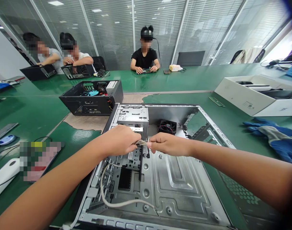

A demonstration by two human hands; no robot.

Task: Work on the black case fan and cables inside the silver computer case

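An open computer case (pixel 179 182) lies on its side in front of me, its bare metal panel facing up. Above its drive bays, my left hand (pixel 123 140) is closed around a twisted bundle of cable (pixel 141 142). The fingers of my right hand (pixel 163 143) pinch the same bundle at its other end, close to the left fingertips. A short dark connector (pixel 148 155) hangs just below the right fingers. A loose grey cable (pixel 126 203) curves across the lower left of the case. At the back inside sits a black fan (pixel 167 127).
Another open black case (pixel 90 103) stands beyond on brown cardboard. To the right are a white box (pixel 253 99), a green memory stick (pixel 216 102) and blue gloves (pixel 275 137). A phone (pixel 43 159) lies left. Several people sit across the green table (pixel 184 76).
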